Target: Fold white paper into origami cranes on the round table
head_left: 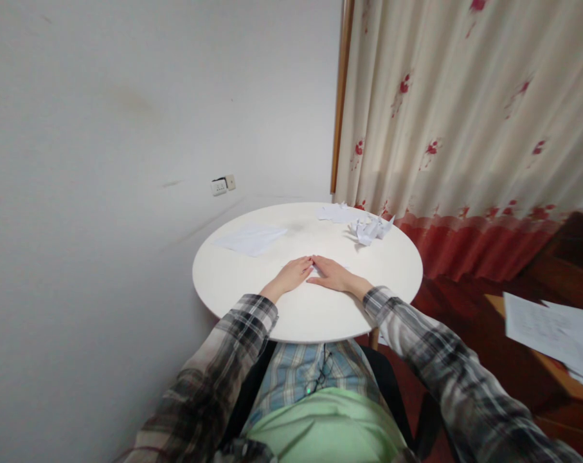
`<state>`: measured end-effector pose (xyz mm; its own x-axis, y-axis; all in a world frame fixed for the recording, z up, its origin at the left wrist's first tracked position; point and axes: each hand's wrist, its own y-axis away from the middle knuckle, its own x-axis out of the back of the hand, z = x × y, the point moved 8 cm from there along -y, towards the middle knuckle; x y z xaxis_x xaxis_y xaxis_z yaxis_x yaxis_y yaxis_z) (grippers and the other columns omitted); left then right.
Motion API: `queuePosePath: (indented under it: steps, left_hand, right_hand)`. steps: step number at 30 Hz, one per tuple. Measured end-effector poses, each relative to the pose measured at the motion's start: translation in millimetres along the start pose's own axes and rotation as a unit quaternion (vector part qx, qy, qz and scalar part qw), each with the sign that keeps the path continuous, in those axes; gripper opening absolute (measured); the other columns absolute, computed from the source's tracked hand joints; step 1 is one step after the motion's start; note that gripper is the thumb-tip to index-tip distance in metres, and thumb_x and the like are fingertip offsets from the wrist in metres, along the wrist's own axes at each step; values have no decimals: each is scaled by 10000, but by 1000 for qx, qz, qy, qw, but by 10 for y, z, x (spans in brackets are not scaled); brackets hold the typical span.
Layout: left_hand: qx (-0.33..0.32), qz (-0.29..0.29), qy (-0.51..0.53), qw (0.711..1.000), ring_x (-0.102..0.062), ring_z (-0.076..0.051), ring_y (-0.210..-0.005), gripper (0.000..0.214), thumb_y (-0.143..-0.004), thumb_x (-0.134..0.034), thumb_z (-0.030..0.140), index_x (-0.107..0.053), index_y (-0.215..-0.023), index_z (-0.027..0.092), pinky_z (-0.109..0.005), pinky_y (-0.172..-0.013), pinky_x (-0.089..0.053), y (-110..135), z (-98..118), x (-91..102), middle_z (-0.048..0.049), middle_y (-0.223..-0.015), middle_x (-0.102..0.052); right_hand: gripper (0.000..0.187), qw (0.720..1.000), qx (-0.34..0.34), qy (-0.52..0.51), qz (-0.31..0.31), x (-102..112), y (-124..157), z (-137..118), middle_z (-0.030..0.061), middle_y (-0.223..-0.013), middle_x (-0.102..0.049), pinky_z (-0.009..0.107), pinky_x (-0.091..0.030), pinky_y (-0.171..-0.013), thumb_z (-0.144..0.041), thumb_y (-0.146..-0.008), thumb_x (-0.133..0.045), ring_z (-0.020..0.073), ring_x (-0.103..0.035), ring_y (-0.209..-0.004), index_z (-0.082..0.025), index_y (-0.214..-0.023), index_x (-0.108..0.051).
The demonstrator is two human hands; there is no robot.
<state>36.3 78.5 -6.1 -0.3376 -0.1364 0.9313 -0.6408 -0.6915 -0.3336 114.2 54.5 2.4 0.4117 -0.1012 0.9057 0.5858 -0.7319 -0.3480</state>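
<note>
My left hand (294, 273) lies flat on the round white table (315, 315), its fingers stretched toward the middle. From the other side my right hand (334, 275) meets it, fingertips nearly touching, thumb spread away from the fingers. Beneath both hands is a thin piece of white paper (315, 269), mostly hidden; only slivers of it show between and beyond the fingers. Both hands press down on it, neither wrapped round anything. How the paper is folded I cannot tell.
White sheets (252, 238) lie at the table's left, and more paper (337, 213) at the back. Folded paper shapes (369, 229) stand at the back right. Printed sheets (551, 331) rest on a wooden surface at the right. A wall (103, 225) borders the left side.
</note>
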Motion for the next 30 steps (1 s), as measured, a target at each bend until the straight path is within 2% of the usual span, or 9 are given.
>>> queuePosePath:
  steps: [6,11,20,26,30]
  left_hand:
    - [1,0,-2,1000,-401,-166,-1216,412,-899,-282,296,-499,-1197,112,-328,-1032,-299,4,7,8,-93,-1292,-477]
    - [-5,13,7,1000,-418,-177,-1204,410,-899,-282,308,-516,-1180,124,-341,-1024,-316,10,28,41,-93,-1276,-493]
    - [4,18,10,1000,-407,-169,-1213,416,-895,-277,317,-496,-1203,141,-344,-1024,-311,-1,-24,-7,-83,-1287,-484]
    - [51,3,-33,998,-377,-198,-1236,418,-901,-259,290,-470,-1227,135,-382,-1015,-301,35,-79,15,-100,-1321,-442]
    - [76,-2,-49,996,-361,-204,-1249,418,-902,-240,268,-457,-1233,135,-406,-1017,-288,54,-106,26,-114,-1329,-428]
  right_hand:
    - [764,1000,-1,4,-9,-31,-2,21,215,-1350,-351,399,-264,-1042,-577,-797,-409,261,-341,-1252,-32,-1321,-298]
    - [742,1000,-3,-4,-9,-34,-2,25,189,-1352,-361,404,-258,-1043,-580,-798,-405,248,-343,-1250,-73,-1329,-294]
    - [695,1000,-11,1,6,5,5,3,190,-1326,-397,408,-270,-1034,-562,-803,-416,249,-362,-1238,-78,-1296,-348]
    - [769,999,-23,20,-11,-23,8,30,211,-1366,-325,417,-243,-1047,-607,-802,-358,273,-292,-1281,-44,-1324,-314]
    - [792,999,-27,20,-31,-59,9,44,187,-1390,-292,412,-221,-1058,-643,-790,-327,270,-248,-1302,-64,-1330,-322]
